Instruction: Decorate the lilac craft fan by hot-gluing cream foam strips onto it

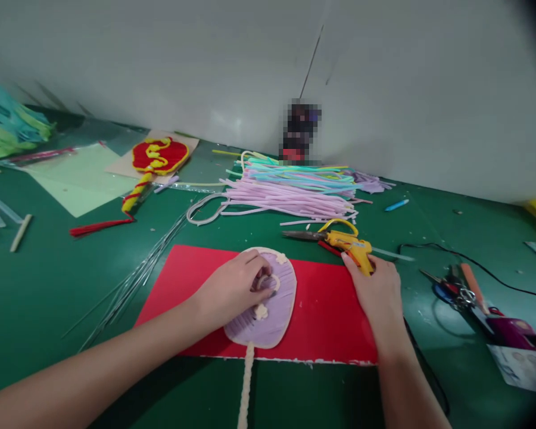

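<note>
Only left hand (234, 286) on purple fan (268, 316)

My left hand (234, 287) and right hand (377, 292) are bare, no rings or gloves; both forearms unsleeved, entering from six o'clock.

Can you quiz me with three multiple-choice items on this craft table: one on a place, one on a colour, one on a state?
1. Where does the lilac oval pipe-cleaner fan lie?
A. on the red rectangular sheet
B. on the pale green sheet
C. on the bare mat

2. What colour is the glue gun?
A. blue
B. yellow
C. white

3. What is the left hand doing?
A. hovering
B. holding scissors
C. pressing on the fan

Answers: 1 A, red shows all round it; 2 B, yellow body at the right hand; 3 C, fingers rest on its face.
</note>
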### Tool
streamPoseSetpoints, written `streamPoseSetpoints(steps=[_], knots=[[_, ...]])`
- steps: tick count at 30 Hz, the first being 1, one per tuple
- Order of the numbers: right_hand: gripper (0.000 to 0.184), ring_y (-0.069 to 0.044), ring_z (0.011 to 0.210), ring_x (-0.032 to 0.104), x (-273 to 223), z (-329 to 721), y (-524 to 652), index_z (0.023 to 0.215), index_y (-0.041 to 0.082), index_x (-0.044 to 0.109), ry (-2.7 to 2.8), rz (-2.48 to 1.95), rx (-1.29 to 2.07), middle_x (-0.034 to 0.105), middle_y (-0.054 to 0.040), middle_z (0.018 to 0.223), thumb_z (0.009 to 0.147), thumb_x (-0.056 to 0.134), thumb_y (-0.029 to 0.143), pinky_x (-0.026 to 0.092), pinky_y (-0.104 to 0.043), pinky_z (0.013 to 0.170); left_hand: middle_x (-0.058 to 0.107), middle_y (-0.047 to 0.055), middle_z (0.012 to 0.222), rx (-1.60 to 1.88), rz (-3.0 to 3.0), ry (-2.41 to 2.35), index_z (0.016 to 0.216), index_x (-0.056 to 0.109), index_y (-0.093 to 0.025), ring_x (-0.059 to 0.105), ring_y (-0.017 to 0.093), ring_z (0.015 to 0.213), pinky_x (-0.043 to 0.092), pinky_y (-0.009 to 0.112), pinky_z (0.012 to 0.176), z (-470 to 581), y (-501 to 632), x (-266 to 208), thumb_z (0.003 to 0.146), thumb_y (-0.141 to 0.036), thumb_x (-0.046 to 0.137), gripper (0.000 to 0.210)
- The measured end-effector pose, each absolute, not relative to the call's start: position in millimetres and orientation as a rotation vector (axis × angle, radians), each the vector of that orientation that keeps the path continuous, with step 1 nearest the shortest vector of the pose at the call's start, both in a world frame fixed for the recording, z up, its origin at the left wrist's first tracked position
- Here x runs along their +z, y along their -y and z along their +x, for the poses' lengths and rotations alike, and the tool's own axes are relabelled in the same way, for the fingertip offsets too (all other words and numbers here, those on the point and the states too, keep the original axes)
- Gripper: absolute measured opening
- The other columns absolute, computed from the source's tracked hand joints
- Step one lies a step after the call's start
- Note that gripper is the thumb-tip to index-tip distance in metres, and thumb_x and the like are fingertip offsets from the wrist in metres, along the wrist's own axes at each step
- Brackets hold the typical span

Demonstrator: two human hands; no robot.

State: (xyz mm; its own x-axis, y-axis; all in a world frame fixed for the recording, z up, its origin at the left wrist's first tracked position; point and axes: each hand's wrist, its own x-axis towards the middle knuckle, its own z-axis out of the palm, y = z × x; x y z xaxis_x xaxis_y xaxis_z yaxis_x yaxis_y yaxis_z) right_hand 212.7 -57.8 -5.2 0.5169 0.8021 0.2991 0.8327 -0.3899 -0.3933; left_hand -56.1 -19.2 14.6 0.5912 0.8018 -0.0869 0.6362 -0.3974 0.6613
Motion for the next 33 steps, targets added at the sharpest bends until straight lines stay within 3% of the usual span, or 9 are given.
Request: streamPoseSetpoints(steps=[3, 5, 8, 22, 33], knots=[[0.044, -0.032, 0.105, 0.053, 2, 192, 68, 0.112, 0.011, 0.056, 1.437, -2.070, -0.339, 0.058, -0.0202, 0.116, 0.085, 0.049, 0.045, 0.043, -0.048, 0.084, 0.055, 0.002, 0.094, 0.358, 2.153, -1.144, 0.092, 0.055, -0.019, 0.055, 0.015, 0.076, 0.044, 0.027, 0.065, -56, 21, 14, 0.080, -0.027, 0.058, 0.015], [0.032, -0.025, 0.107, 0.056, 6, 169, 78, 0.117, 0.015, 0.054, 1.666, -1.759, -0.320, 0.061, -0.0144, 0.116, 0.089, 0.045, 0.027, 0.043, -0.042, 0.090, 0.054, 0.003, 0.093, 0.391, 2.161, -1.130, 0.091, 0.056, -0.018, 0.054, 0.015, 0.074, 0.044, 0.027, 0.063, -56, 22, 11, 0.080, -0.026, 0.058, 0.014], [0.033, -0.020, 0.103, 0.058, 3, 136, 93, 0.118, 0.018, 0.053, 1.977, -1.451, -0.132, 0.065, -0.0103, 0.109, 0.087, 0.045, 0.014, 0.048, -0.036, 0.087, 0.055, 0.004, 0.091, 0.469, 2.190, -1.078, 0.091, 0.055, -0.018, 0.054, 0.015, 0.073, 0.046, 0.027, 0.064, -57, 22, 7, 0.080, -0.025, 0.058, 0.013], [0.029, -0.022, 0.101, 0.060, -10, 113, 96, 0.113, 0.016, 0.055, 2.076, -1.389, -0.073, 0.067, -0.0115, 0.103, 0.085, 0.046, 0.014, 0.052, -0.038, 0.083, 0.056, 0.005, 0.092, 0.508, 2.241, -1.067, 0.093, 0.056, -0.018, 0.055, 0.016, 0.078, 0.048, 0.029, 0.066, -59, 23, 5, 0.081, -0.023, 0.058, 0.014], [0.031, -0.022, 0.100, 0.060, -11, 112, 97, 0.114, 0.016, 0.055, 2.094, -1.406, -0.077, 0.066, -0.0117, 0.105, 0.085, 0.045, 0.014, 0.052, -0.039, 0.085, 0.060, 0.010, 0.114, 0.420, 2.705, -1.085, 0.117, 0.054, -0.017, 0.053, 0.023, 0.107, 0.045, 0.039, 0.091, -78, 52, -3, 0.091, -0.015, 0.041, 0.029]])
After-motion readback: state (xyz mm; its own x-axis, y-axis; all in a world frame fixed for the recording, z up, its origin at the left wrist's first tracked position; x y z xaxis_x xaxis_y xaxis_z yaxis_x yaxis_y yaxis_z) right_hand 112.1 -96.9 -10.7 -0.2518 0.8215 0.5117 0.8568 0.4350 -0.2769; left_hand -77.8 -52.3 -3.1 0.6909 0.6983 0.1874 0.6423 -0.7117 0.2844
